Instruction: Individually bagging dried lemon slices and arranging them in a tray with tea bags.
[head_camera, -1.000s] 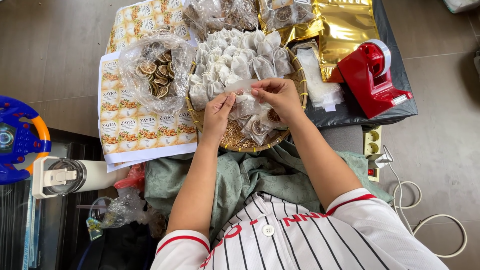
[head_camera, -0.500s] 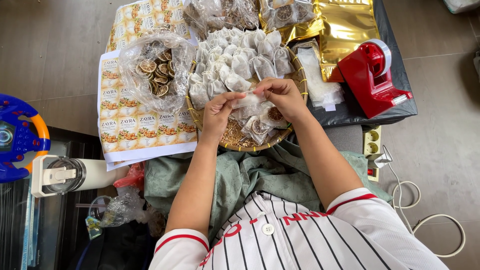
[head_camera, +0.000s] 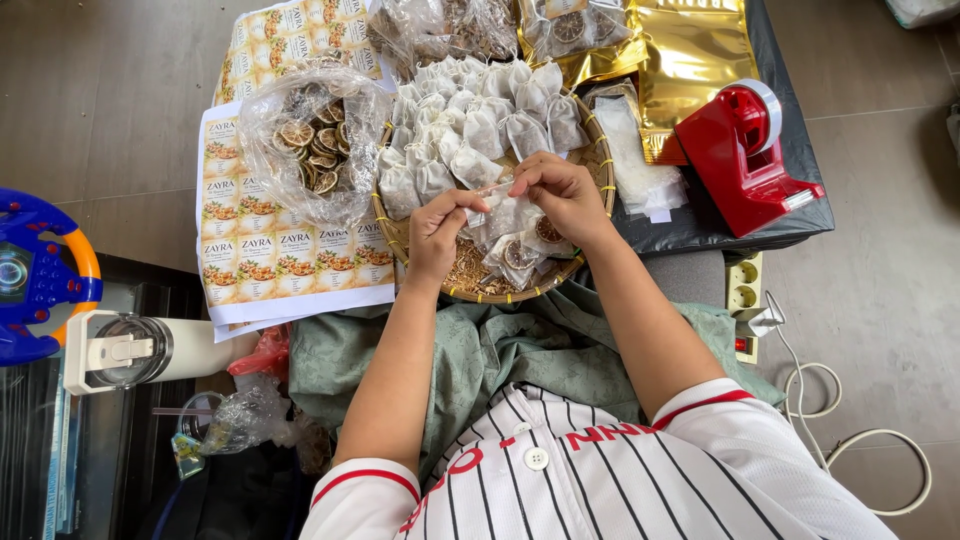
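- Surface (head_camera: 700, 275): unchanged over the last second; the round woven tray (head_camera: 597, 140) sits at centre, piled with white sachets (head_camera: 480, 125).
- Your left hand (head_camera: 437, 232) has edged right, closing toward your right hand (head_camera: 565, 195).
- Both hands now pinch one small clear pouch (head_camera: 500, 212) between them, just above the tray's near edge.
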